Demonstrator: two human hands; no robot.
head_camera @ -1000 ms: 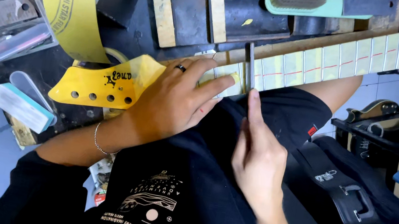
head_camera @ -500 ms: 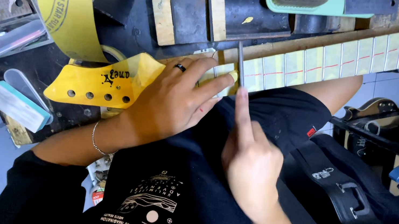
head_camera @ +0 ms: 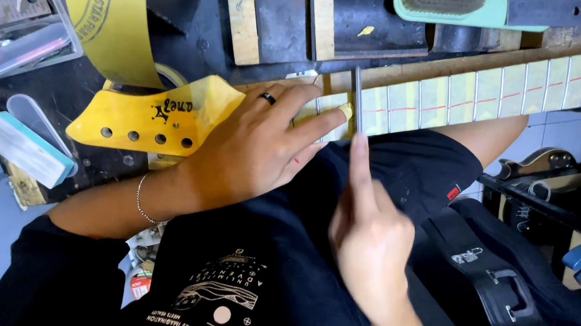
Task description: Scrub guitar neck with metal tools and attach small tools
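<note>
— Where can your right hand pass?
— At three o'clock, along the guitar neck, the frets lie bare.
— Blocked where?
— At nine, your left hand; at twelve, wooden blocks and a brush.
</note>
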